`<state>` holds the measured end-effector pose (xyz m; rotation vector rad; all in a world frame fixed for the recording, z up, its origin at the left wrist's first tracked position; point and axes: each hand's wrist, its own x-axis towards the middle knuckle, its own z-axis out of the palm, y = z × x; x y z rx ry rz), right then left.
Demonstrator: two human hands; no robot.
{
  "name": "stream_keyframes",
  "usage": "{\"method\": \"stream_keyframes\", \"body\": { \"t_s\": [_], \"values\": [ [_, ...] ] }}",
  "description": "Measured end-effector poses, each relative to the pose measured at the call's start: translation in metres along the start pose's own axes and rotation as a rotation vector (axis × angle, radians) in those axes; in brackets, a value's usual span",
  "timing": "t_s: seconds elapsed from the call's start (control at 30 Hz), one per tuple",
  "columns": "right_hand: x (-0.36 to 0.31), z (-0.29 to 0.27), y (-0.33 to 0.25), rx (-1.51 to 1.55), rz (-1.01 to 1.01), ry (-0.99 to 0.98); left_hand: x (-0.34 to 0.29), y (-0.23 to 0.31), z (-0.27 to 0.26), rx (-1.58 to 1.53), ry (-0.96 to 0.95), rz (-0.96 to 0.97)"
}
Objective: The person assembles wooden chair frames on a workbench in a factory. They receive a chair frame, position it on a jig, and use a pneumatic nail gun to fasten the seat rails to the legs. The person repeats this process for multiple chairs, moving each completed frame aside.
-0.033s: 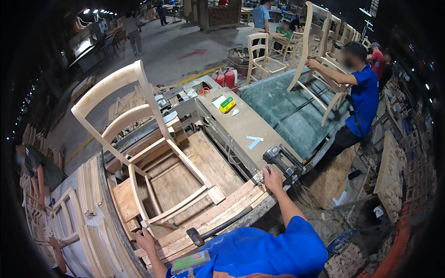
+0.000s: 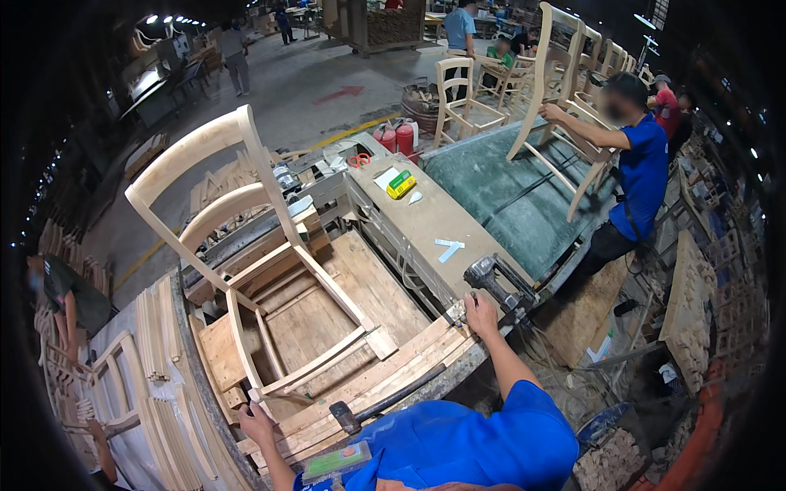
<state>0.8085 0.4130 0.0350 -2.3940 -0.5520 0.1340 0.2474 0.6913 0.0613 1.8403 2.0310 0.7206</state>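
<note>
A pale wooden chair frame point(image 2: 219, 211), without a seat panel, rests tilted on the workbench in front of me, its backrest rising to the far left. My left hand point(image 2: 259, 421) pinches the end of the frame's near left corner. On the right, my right hand point(image 2: 481, 313) is closed at a small metal fitting point(image 2: 457, 313) on the bench's edge; what its fingers grip is hidden. Just beyond it lies a dark nail gun point(image 2: 490, 280). A hammer point(image 2: 346, 418) with a black handle lies along the near bench edge, between my hands and close to my blue shirt.
A tan ledge point(image 2: 426, 217) holds a yellow-green box point(image 2: 401, 185) and orange-handled scissors point(image 2: 359, 160). Wooden strips point(image 2: 160, 335) are stacked at left. Past a green tabletop point(image 2: 491, 184), a co-worker point(image 2: 643, 172) in blue handles another chair. Red cylinders point(image 2: 404, 139) stand behind the ledge.
</note>
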Motion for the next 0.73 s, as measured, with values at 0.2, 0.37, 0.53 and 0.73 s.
{"method": "stream_keyframes", "body": {
  "t_s": [0.2,0.37,0.53,0.73],
  "values": [
    [0.000,0.012,-0.005,-0.002,0.035,0.051,0.003,-0.008,-0.001,-0.025,0.028,-0.003],
    [0.006,0.013,-0.003,0.034,0.118,0.075,0.003,-0.008,0.003,-0.083,0.065,0.012],
    [0.004,0.020,-0.003,0.015,0.139,0.097,0.009,-0.005,0.004,-0.092,0.025,-0.032],
    [0.004,0.024,-0.006,0.019,0.198,0.111,0.022,-0.004,0.008,-0.078,0.030,0.022]
  ]
}}
